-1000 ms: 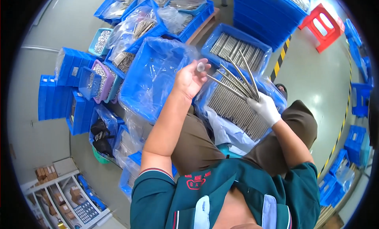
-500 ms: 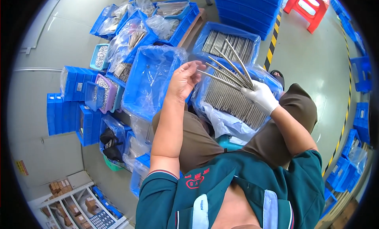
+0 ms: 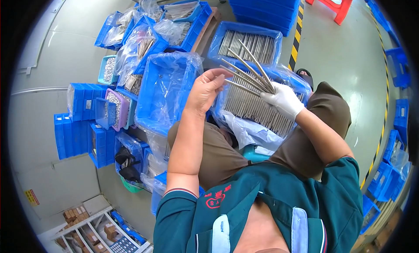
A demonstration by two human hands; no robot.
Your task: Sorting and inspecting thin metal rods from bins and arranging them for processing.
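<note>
My right hand (image 3: pixel 283 99), in a white glove, is closed around the lower ends of several slender silver metal rods (image 3: pixel 250 74), fanned out toward the upper left. At the tip of the lowest rod is my bare left hand (image 3: pixel 206 90), its thumb and fingers curled together there; the exact contact is partly hidden. Beneath the fan, a blue bin (image 3: pixel 300 80) lined with plastic film holds rows of similar rods (image 3: pixel 248 105). Farther off stands another blue bin (image 3: pixel 214 47) of such rods.
A film-lined blue bin (image 3: pixel 150 96) stands left of my left hand. Beyond it are more bins with bagged parts (image 3: pixel 139 48) and a purple tray (image 3: pixel 123 109) of small metal pieces. Stacked blue crates (image 3: pixel 262 10) and a red stool (image 3: pixel 334 4) stand at the back.
The view has shifted slightly. The fanned rods remain in my right hand, and my left hand stays near their tips, its fingers now slightly more extended along the lowest rod.
</note>
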